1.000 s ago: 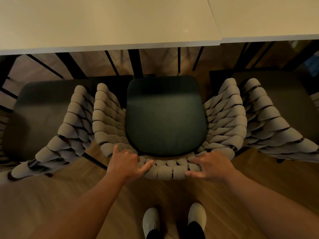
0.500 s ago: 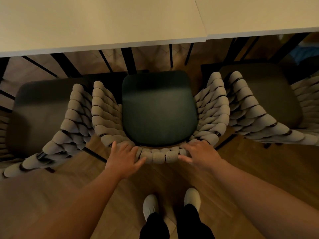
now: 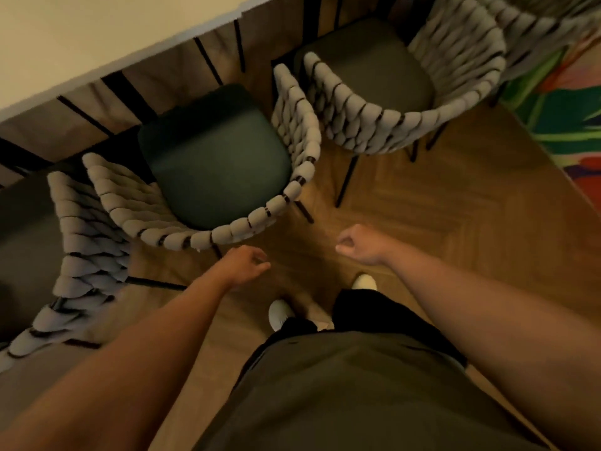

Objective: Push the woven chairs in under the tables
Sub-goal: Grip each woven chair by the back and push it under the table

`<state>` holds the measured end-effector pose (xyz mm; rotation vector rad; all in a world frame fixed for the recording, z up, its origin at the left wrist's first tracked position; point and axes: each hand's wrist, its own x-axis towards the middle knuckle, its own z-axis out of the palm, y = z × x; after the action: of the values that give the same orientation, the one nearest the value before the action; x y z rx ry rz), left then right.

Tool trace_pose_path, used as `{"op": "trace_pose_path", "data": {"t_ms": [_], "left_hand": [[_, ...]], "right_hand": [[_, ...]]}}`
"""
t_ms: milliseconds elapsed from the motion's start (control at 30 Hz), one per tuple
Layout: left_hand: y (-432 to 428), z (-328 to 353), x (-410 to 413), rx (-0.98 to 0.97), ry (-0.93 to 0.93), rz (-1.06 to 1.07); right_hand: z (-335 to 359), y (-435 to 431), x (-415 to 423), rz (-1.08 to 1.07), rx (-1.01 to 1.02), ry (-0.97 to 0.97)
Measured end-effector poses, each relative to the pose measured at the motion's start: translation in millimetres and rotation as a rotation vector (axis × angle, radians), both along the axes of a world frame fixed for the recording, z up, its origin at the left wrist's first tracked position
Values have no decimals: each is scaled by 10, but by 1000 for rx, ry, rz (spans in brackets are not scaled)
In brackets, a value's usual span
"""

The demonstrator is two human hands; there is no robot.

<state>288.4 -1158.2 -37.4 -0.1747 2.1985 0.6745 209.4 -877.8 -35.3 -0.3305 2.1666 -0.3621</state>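
Note:
The woven chair [image 3: 227, 229] with a dark green seat stands with its front under the pale table [image 3: 81, 43]. My left hand [image 3: 245, 265] hangs just off its grey woven back rail, fingers loosely curled, holding nothing. My right hand [image 3: 357, 244] is further right over the wood floor, also loosely curled and empty. A second woven chair [image 3: 374, 122] stands to the right, its seat partly under the table. A third woven chair [image 3: 84, 255] stands on the left.
My feet in pale shoes [image 3: 279, 314] stand on the herringbone wood floor [image 3: 439, 206]. A bright patterned rug [image 3: 559, 102] lies at the right edge. Black table legs [image 3: 126, 92] show under the tabletop. Another woven chair back [image 3: 553, 17] sits at top right.
Both hands have come off the middle chair's back rail and pulled away. The view has swung right and tilted, bringing the right-hand chair and the rug into sight.

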Motion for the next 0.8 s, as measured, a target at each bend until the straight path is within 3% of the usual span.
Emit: {"op": "trace_pose_path", "data": {"t_ms": [333,600,800], "left_hand": [[1253,25,-376,-63,-75,-168],[2770,46,-827,-44,-62,-135],[3556,209,-1428,2,4,-146]], "right_hand": [[-195,1706,246,-328,-5,-111],[-135,3362,-76,-362,-24,-135],[3,4115,-690,-328,1,-65]]}}
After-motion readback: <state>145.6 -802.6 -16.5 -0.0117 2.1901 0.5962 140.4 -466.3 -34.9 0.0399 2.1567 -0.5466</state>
